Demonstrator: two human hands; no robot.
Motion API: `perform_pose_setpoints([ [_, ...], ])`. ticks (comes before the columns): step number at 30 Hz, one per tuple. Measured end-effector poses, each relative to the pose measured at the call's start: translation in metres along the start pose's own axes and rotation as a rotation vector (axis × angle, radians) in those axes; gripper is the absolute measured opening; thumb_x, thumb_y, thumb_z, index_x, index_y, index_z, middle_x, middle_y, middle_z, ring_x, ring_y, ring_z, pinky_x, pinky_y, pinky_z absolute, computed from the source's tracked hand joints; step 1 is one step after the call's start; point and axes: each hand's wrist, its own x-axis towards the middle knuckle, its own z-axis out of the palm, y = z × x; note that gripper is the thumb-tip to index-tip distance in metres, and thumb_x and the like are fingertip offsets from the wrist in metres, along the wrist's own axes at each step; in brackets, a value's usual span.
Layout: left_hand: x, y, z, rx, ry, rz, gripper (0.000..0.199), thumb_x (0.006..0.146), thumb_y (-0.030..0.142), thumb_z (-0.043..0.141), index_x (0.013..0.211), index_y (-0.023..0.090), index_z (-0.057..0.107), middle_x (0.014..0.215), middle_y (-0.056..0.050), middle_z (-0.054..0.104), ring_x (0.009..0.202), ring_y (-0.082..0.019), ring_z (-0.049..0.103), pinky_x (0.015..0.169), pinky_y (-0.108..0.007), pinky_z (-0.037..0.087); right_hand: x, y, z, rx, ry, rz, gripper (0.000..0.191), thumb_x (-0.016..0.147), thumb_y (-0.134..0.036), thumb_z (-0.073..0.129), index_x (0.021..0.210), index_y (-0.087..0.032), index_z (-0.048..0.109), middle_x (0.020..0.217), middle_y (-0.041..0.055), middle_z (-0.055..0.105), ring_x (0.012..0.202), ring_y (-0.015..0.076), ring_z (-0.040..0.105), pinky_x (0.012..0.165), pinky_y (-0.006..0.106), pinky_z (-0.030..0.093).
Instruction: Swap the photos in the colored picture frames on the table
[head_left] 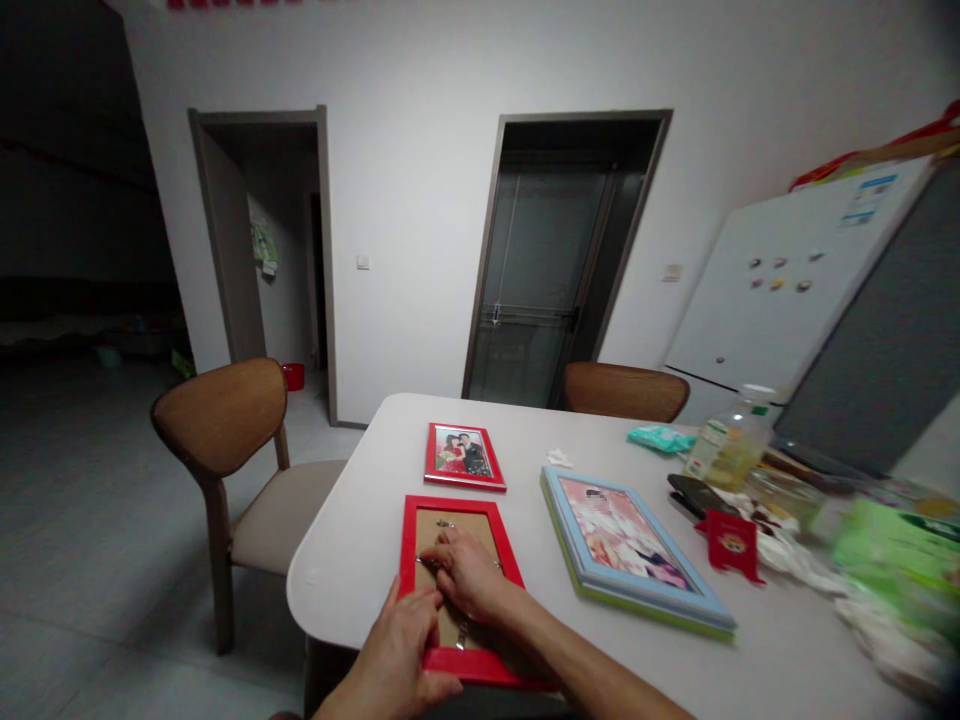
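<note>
Smooth red frame point(474, 664), dull brown board point(469, 520)
From here the metal clip point(461, 634) looks shiny, the table point(352, 545) smooth, the chair back point(232, 412) wooden.

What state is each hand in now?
Left hand: holding the nearer red rectangular picture frame.
Right hand: curled over flat brown backing board; grip unclear.

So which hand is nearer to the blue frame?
Right: the right hand is left of the blue frame, over the backing of the nearer red frame; the left hand is farther left, on that frame's edge.

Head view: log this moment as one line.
left hand: on red frame; right hand: at brown backing; frame: back up; red-framed photo: lying beyond
</note>
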Motion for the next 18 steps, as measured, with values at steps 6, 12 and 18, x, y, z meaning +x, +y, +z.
perform_pose_setpoints([
  [6,0.000,0.001,-0.001,0.025,-0.041,-0.023,0.038,0.047,0.029,0.076,0.079,0.015,0.060,0.115,-0.012,0.053,0.108,-0.026,0.046,0.098,-0.044,0.021,0.015,0.010,-0.005,-0.006,0.189,0.267,0.024,0.075,-0.023,0.044,0.092,-0.018,0.061,0.089,0.0076,0.059,0.085,0.0167,0.049,0.072,0.023,0.033],
  [12,0.000,-0.005,0.003,0.022,-0.051,-0.013,0.043,0.047,0.030,0.077,0.083,0.015,0.060,0.118,-0.013,0.051,0.111,-0.026,0.043,0.100,-0.046,0.018,0.038,0.030,-0.002,-0.009,0.129,0.401,0.019,0.073,-0.024,0.049,0.066,-0.015,0.064,0.069,0.0067,0.063,0.064,0.0132,0.053,0.057,0.021,0.031],
  [18,-0.001,-0.002,0.002,0.028,-0.051,-0.026,0.047,0.047,0.026,0.076,0.089,0.016,0.059,0.118,-0.013,0.051,0.111,-0.028,0.043,0.099,-0.051,0.019,0.051,0.040,0.002,0.005,0.123,0.490,0.014,0.069,-0.028,0.055,0.066,-0.015,0.062,0.066,0.0048,0.063,0.058,0.0117,0.051,0.051,0.021,0.027],
])
